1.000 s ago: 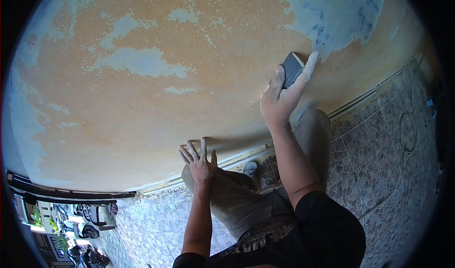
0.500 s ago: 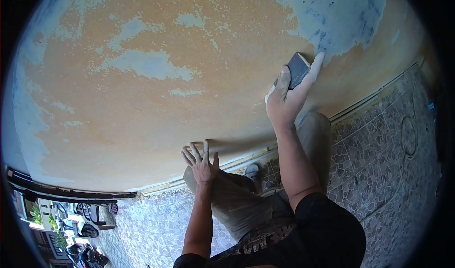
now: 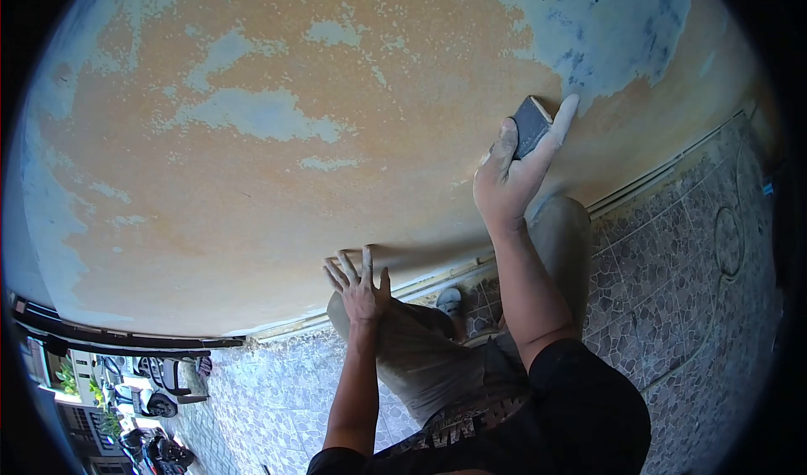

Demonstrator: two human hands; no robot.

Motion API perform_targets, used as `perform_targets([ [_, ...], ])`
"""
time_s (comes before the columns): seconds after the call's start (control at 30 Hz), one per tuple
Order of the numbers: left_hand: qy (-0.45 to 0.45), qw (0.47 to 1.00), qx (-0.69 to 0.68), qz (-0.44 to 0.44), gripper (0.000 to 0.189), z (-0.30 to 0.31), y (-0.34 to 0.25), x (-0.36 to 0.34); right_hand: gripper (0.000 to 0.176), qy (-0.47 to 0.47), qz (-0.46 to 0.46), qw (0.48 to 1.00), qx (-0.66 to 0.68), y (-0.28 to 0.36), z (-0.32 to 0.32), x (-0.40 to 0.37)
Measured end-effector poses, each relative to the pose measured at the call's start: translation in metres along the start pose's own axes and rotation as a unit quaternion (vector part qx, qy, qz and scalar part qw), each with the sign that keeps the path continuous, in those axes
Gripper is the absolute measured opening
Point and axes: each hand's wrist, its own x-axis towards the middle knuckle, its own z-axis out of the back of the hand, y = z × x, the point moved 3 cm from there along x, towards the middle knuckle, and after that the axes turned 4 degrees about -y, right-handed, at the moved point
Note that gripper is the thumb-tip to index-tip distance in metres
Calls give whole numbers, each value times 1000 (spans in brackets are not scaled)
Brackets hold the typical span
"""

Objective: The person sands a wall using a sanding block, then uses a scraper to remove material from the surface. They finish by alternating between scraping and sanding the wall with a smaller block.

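Note:
My right hand (image 3: 514, 172), pale with dust, grips a dark grey sanding block (image 3: 531, 127) with a light edge. The thumb presses on its near side and a finger stretches along the far side; the other fingers are hidden. The block is at the wall (image 3: 403, 155), just below a large whitish patch (image 3: 601, 34); its contact with the surface is hidden. My left hand (image 3: 360, 294) has its fingers spread, with dusty fingertips resting against the lower part of the wall. Nothing is in that hand.
Whitish patches (image 3: 261, 113) mark the orange wall. My bent knee (image 3: 559, 223) is close to the wall's base, and a shoe (image 3: 450, 300) stands on the stone-patterned floor (image 3: 664, 298). A hose or cable (image 3: 730, 244) loops at the right. Motorcycles (image 3: 151, 450) are parked at lower left.
The view shifts very slightly. My right hand and the sanding block stay almost at the same spot on the wall, and my left hand keeps its spread.

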Motion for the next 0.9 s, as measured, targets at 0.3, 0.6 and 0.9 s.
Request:
perform_targets([
  [0.3, -28, 999, 7, -23, 63, -5, 0, 1, 63, 131, 128, 977, -111, -44, 22, -112],
  [0.6, -20, 1000, 4, -16, 64, -8, 3, -2, 65, -6, 70, 994, -82, -11, -1, -43],
  [0.9, 7, 1000, -7, 9, 64, 0, -2, -2, 65, 22, 42, 997, -65, -14, 4, -41],
])
